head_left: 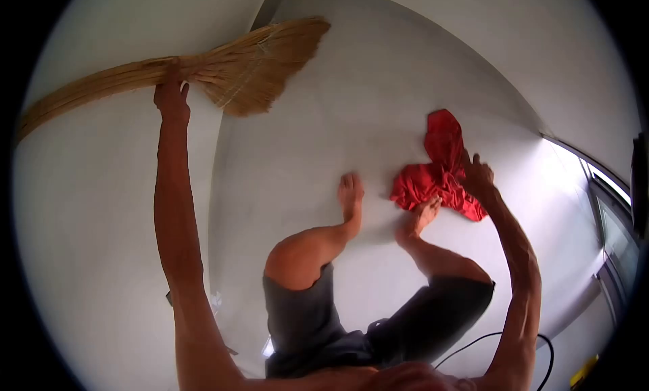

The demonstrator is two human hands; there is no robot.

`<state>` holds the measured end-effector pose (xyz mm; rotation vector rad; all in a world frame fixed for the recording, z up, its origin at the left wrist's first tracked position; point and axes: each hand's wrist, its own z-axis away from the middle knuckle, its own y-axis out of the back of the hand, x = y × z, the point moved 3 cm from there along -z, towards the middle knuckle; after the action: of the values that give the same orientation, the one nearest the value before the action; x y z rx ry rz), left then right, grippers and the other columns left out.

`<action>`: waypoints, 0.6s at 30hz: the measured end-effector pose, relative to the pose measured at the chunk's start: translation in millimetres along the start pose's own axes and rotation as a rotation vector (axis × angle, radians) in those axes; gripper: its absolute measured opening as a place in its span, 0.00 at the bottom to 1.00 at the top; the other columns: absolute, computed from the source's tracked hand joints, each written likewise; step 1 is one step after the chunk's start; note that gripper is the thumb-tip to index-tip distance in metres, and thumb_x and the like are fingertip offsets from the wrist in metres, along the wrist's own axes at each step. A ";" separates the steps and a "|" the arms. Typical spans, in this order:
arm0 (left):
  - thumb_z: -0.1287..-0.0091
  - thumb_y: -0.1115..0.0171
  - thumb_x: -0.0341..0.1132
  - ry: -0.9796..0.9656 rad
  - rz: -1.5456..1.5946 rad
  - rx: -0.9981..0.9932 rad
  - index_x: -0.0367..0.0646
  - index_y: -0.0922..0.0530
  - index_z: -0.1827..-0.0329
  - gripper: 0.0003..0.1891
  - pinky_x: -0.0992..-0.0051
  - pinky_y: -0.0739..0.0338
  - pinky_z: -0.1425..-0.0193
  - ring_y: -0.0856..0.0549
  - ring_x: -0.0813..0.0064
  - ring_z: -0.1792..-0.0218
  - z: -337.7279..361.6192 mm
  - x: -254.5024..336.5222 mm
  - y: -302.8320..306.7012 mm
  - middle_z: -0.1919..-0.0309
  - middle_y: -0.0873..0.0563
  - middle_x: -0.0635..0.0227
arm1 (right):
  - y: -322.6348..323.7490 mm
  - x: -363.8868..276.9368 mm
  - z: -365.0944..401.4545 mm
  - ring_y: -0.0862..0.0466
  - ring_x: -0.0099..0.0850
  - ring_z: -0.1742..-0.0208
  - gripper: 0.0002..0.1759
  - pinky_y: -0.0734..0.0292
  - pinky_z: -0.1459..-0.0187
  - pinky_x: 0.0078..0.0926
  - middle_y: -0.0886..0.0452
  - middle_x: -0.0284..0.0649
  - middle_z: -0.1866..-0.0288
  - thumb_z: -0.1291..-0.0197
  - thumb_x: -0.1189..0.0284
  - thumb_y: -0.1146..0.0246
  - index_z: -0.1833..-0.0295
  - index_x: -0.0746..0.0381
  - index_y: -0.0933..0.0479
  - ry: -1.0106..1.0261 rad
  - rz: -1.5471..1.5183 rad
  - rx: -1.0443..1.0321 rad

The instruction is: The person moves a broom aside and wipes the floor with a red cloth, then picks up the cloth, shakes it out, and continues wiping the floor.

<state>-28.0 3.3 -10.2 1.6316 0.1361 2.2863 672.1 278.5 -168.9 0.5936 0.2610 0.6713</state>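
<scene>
A straw broom (263, 59) stretches across the upper left, its fan-shaped bristle end pointing right and its long handle curving off to the left edge. My left hand (173, 101) is closed round it near the neck, where the handle meets the bristles. On the right, a crumpled red cloth (443, 137) is spread close to my right foot (427, 212), whose toes overlap its lower part. My right hand (478, 176) is at the right side of the cloth, fingers curled at its gathered middle; the fingertips are partly hidden.
Beneath me is a pale smooth floor (297, 147), with white walls around it. My left foot (351, 188) rests on the floor left of the cloth. A black cable (547, 354) loops at the lower right near a yellow object (583, 374). A framed glass panel (618, 239) stands at the right.
</scene>
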 end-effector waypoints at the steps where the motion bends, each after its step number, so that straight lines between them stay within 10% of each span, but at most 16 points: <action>1: 0.34 0.18 0.47 -0.035 0.017 -0.010 0.39 0.23 0.30 0.35 0.67 0.23 0.31 0.18 0.72 0.41 -2.5 5.2 0.8 0.41 0.14 0.67 | -10.9 3.5 18.8 0.13 0.64 0.54 0.49 0.15 0.54 0.62 0.22 0.66 0.39 0.32 0.55 0.30 0.13 0.55 0.46 0.071 0.000 0.098; 8: 0.34 0.18 0.43 -0.493 0.059 0.165 0.34 0.20 0.39 0.29 0.71 0.20 0.39 0.15 0.73 0.50 10.9 -35.1 -48.9 0.48 0.11 0.66 | -154.4 24.2 -43.4 0.13 0.63 0.58 0.44 0.16 0.57 0.61 0.20 0.67 0.42 0.33 0.60 0.33 0.16 0.59 0.41 0.057 0.121 0.588; 18: 0.30 0.22 0.36 -0.731 0.118 0.255 0.30 0.17 0.43 0.20 0.72 0.16 0.45 0.13 0.74 0.52 9.5 -39.7 -9.5 0.50 0.09 0.61 | -121.7 64.5 -90.0 0.13 0.58 0.59 0.29 0.17 0.60 0.56 0.16 0.61 0.55 0.36 0.67 0.36 0.29 0.63 0.27 -0.071 -0.250 0.844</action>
<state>-5.6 -1.4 -45.3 2.5491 0.1607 1.6463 745.7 282.8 -316.1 1.3620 0.5496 0.2713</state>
